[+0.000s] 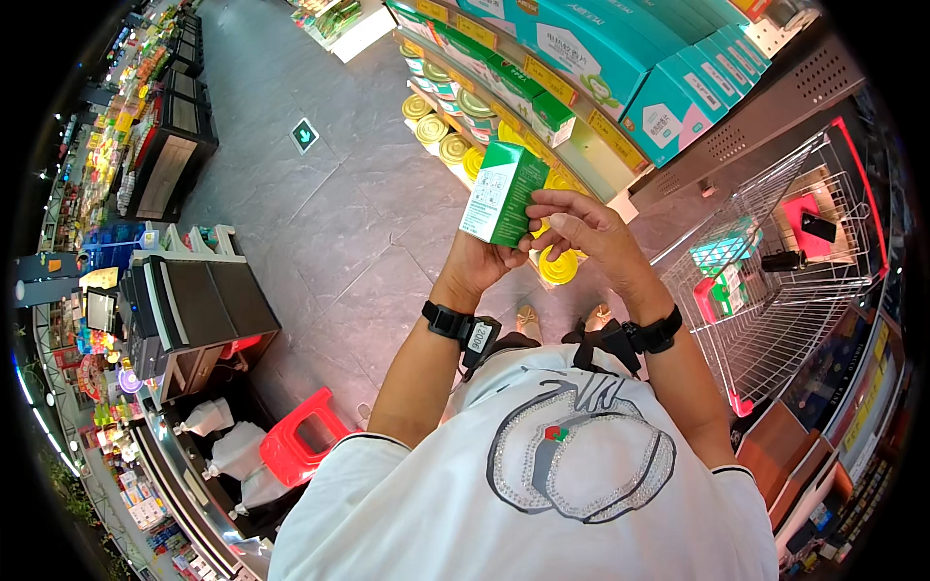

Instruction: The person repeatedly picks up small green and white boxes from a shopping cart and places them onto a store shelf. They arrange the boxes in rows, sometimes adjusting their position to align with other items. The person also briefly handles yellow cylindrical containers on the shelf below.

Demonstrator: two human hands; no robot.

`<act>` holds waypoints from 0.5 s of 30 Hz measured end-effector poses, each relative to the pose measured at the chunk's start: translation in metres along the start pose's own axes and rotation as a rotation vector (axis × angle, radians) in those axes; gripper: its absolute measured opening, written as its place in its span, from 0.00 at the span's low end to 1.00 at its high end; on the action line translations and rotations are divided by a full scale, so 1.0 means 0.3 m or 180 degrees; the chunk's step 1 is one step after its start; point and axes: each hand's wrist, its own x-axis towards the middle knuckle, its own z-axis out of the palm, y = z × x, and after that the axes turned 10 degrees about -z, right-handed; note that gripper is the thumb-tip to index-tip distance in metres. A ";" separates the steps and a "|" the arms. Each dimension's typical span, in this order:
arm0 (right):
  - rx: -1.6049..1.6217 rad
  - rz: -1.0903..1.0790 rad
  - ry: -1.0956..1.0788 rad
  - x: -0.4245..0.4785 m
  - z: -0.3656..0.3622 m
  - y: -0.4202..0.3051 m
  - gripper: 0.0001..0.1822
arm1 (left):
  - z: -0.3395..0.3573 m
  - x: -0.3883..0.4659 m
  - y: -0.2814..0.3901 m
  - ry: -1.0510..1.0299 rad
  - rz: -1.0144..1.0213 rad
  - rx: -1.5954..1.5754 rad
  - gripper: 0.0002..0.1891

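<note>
My left hand (481, 263) holds a green and white carton (506, 194) from below, tilted, with printed text and small drawings on its sides. My right hand (590, 229) is beside the carton's right side, fingers bent and spread, the fingertips at its edge. Whether they press on it is hard to tell. Behind the carton is a store shelf with similar green cartons (554, 120) in a row. Cans with gold lids (455, 147) and yellow lids (558, 266) stand on the lower levels. Large teal boxes (657, 120) fill the top.
At my right stands a wire shopping cart (770, 327) holding boxes, a phone (819, 226) and a red item. A red plastic stool (298, 436) and white bags (240, 454) are at lower left, near a dark counter (211, 305). A floor sign (304, 136) bears an arrow.
</note>
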 end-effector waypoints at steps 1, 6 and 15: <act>0.0020 -0.0018 -0.0018 0.001 0.002 -0.001 0.24 | -0.003 -0.002 0.000 -0.0072 -0.0014 -0.0052 0.27; 0.0001 0.0007 0.0075 0.004 -0.011 0.013 0.24 | -0.007 0.008 0.001 0.0097 0.0143 0.0351 0.26; -0.0495 0.0078 0.0652 0.021 -0.083 0.137 0.20 | -0.021 0.049 -0.031 0.1214 0.0652 0.2458 0.25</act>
